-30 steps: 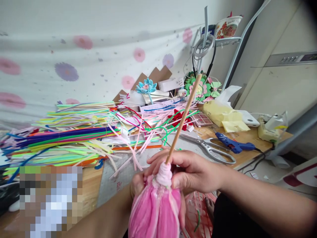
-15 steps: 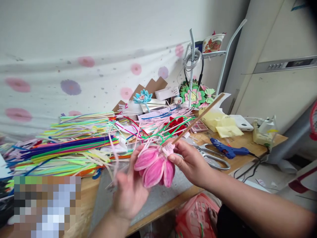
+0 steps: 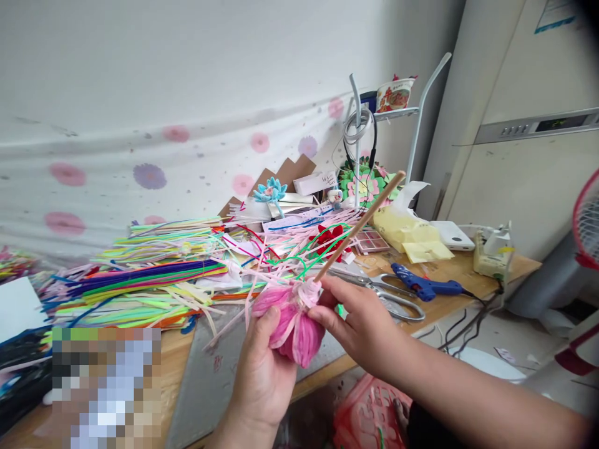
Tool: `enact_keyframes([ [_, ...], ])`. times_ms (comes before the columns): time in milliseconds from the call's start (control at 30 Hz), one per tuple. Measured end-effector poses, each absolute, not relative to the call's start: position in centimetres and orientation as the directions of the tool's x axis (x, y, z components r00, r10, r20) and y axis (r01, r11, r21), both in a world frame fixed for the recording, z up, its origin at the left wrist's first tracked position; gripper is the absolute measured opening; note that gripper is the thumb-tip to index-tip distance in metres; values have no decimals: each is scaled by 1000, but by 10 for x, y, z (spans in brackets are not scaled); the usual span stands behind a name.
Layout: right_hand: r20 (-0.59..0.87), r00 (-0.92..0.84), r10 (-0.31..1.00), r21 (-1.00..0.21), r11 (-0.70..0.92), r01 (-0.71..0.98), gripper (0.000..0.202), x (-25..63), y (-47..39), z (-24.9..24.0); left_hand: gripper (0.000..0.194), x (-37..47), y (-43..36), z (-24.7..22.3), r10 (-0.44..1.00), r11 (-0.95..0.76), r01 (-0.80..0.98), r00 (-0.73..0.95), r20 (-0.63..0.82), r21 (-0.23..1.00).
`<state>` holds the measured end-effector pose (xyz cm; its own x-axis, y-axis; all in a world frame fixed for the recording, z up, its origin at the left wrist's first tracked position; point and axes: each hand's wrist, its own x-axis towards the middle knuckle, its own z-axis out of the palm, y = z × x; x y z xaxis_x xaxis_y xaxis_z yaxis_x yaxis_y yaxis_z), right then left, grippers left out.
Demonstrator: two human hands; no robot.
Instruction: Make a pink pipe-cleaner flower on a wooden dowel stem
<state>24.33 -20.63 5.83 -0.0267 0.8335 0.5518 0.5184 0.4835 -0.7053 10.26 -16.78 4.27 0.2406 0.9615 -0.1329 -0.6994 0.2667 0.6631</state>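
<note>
A pink pipe-cleaner flower (image 3: 304, 340) is held between my two hands, its petals pointing down. From its pale wrapped base a brown stick stem (image 3: 360, 221) slants up to the right. My left hand (image 3: 264, 371) is closed around the petals from the left and below, thumb on the front. With thumb and fingers, my right hand (image 3: 355, 312) pinches the flower's base where the stem joins. The far side of the flower and some fingertips are hidden.
Bundles of coloured pipe cleaners (image 3: 154, 274) cover the table's left. Scissors (image 3: 397, 299) and a blue glue gun (image 3: 425, 284) lie to the right, near a yellow packet (image 3: 412, 237). A grey cutting mat (image 3: 206, 368) is below my hands. A red basket (image 3: 365, 415) stands under the table edge.
My left hand has closed from a loose, spread pose onto the petals. The flower has tilted slightly, and its stem stands a bit steeper. The view has shifted a little.
</note>
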Motion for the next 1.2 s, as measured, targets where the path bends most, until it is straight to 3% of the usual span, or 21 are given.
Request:
enact_keyframes([
  [200, 471, -117, 874, -807, 481, 344, 22, 255, -217, 65, 36, 100, -176, 40, 954, 293, -692, 259, -152, 660],
  [367, 446, -36, 894, -868, 442, 227, 12, 257, -221, 62, 39, 102, -180, 38, 962, 253, -666, 250, -110, 702],
  [533, 586, 12, 810, -743, 532, 406, 10, 253, -228, 65, 47, 105, -183, 34, 992, 47, -649, 121, 42, 759],
  [633, 633, 15, 774, -683, 550, 481, 10, 251, -231, 64, 48, 106, -184, 33, 994, 10, -646, 89, 63, 763],
  [767, 698, -3, 716, -606, 592, 531, 10, 250, -229, 60, 46, 104, -184, 32, 992, 69, -676, 127, 24, 733],
  [1200, 580, 4, 815, -746, 529, 405, 9, 254, -220, 62, 29, 96, -181, 30, 934, 349, -720, 320, -160, 599],
])
